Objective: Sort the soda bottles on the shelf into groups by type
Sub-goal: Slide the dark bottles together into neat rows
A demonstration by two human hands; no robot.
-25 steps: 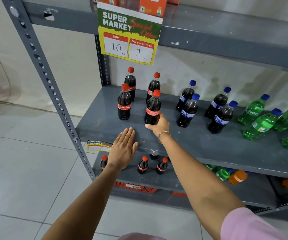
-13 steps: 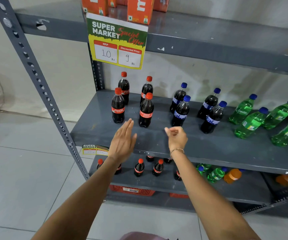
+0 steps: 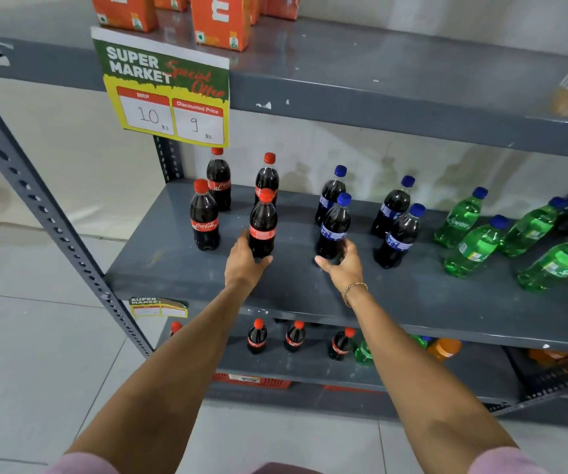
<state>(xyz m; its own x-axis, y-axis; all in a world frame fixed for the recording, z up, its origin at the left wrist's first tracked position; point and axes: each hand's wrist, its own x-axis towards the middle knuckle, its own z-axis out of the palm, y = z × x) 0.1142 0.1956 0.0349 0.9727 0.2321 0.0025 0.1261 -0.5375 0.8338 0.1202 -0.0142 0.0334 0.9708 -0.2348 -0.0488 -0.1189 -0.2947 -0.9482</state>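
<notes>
On the grey middle shelf (image 3: 412, 302) the soda bottles stand in three clusters. Red-capped cola is on the left, blue-capped dark soda in the middle, green Sprite bottles (image 3: 474, 246) on the right. My left hand (image 3: 245, 263) wraps the base of the front right red-capped cola bottle (image 3: 263, 222). A second red-capped cola bottle (image 3: 204, 217) stands just to its left. My right hand (image 3: 343, 266), with a bracelet on the wrist, cups the base of the front blue-capped bottle (image 3: 334, 224), thumb on its left and fingers on its right.
A "Super Market" price sign (image 3: 166, 87) hangs from the upper shelf, which carries orange cartons (image 3: 219, 22). The lower shelf holds small cola bottles (image 3: 258, 336), a green one and an orange one (image 3: 445, 348). A slotted steel upright (image 3: 46, 213) stands at the left.
Both hands have reached forward from the shelf's front edge. The left has closed around a red-capped cola bottle's base and the right around a blue-capped bottle's base. The view has moved closer.
</notes>
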